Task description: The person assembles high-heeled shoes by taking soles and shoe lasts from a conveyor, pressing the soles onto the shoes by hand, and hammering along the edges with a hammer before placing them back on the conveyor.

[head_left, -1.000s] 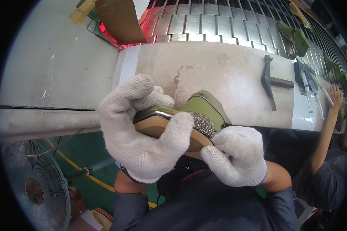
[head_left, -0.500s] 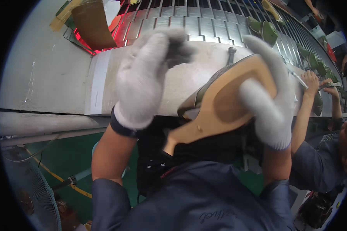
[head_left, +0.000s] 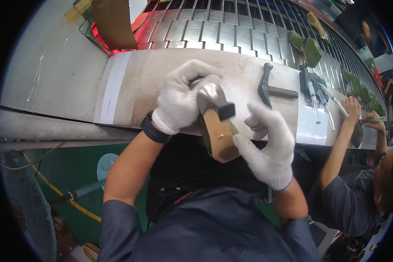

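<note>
Both my hands wear white knit gloves. My left hand (head_left: pixel 181 98) grips a shoe (head_left: pixel 217 131) by its silvery heel end, holding it upside down over the near edge of the workbench (head_left: pixel 135 87). The shoe's tan sole faces up, with a black heel tip on top and an olive green upper at the sides. My right hand (head_left: pixel 266 146) touches the right side of the shoe near the sole edge, fingers partly spread.
A hammer (head_left: pixel 268 89) lies on the bench just right of the shoe. Syringe-like tools (head_left: pixel 316 102) lie further right. Green shoes (head_left: pixel 310 48) ride a slatted metal conveyor (head_left: pixel 231 30) behind. Another person (head_left: pixel 362 183) works at my right. A fan (head_left: pixel 22 209) stands below left.
The shoe has been turned from sole-toward-me with toe up to heel end up. My left hand moved from open in the air to gripping the heel; my right hand slid to the side.
</note>
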Demonstrator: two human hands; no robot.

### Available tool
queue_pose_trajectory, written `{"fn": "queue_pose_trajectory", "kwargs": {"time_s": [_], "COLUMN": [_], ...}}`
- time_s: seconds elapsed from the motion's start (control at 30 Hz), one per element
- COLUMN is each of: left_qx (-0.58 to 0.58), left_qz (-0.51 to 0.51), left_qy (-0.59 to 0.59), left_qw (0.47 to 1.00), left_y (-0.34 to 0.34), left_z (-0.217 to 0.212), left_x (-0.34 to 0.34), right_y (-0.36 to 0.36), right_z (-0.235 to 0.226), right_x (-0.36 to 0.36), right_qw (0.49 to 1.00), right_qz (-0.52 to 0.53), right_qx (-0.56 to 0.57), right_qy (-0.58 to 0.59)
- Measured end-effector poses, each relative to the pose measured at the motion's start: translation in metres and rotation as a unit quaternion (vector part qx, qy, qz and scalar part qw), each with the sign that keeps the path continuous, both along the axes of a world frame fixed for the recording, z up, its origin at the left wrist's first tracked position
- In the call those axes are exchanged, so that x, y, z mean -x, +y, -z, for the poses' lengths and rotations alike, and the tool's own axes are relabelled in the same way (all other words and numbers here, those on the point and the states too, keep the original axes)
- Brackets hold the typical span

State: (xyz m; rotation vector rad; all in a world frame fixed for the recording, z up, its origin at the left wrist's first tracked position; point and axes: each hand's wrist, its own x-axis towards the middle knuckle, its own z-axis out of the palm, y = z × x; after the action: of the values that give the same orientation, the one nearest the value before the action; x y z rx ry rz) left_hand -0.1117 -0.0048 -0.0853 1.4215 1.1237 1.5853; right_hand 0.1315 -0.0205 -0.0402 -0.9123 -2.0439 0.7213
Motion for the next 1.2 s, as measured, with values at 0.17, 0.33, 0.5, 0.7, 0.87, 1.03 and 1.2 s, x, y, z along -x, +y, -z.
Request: {"fn": "queue_pose_trajectory", "kwargs": {"time_s": [0.17,0.33,0.5,0.7,0.87,1.03,1.2], "left_qx": [0.001,0.018,-0.006,-0.036,-0.041,-0.053,-0.067], "left_qz": [0.009,0.026,0.004,0.012,0.011,0.018,0.041], "left_qy": [0.054,-0.078,-0.072,-0.055,-0.059,-0.058,-0.082], "left_qw": [0.998,0.996,0.997,0.998,0.997,0.997,0.994], "left_y": [0.005,-0.002,-0.001,0.001,-0.001,0.000,0.000], "left_z": [-0.003,0.006,0.012,0.015,0.014,0.020,0.017], "left_x": [-0.009,0.001,0.000,0.003,0.005,0.009,0.012], "right_y": [0.042,0.024,0.025,0.029,0.030,0.028,0.037], "right_z": [-0.036,-0.032,-0.022,-0.020,-0.016,-0.014,0.000], "right_x": [0.030,0.030,0.042,0.044,0.048,0.052,0.060], "right_qw": [0.970,0.952,0.954,0.948,0.947,0.946,0.937], "right_qz": [-0.152,-0.129,-0.137,-0.148,-0.153,-0.143,-0.143], "right_qx": [-0.177,-0.265,-0.252,-0.258,-0.263,-0.267,-0.305], "right_qy": [-0.073,-0.085,-0.085,-0.112,-0.104,-0.115,-0.095]}}
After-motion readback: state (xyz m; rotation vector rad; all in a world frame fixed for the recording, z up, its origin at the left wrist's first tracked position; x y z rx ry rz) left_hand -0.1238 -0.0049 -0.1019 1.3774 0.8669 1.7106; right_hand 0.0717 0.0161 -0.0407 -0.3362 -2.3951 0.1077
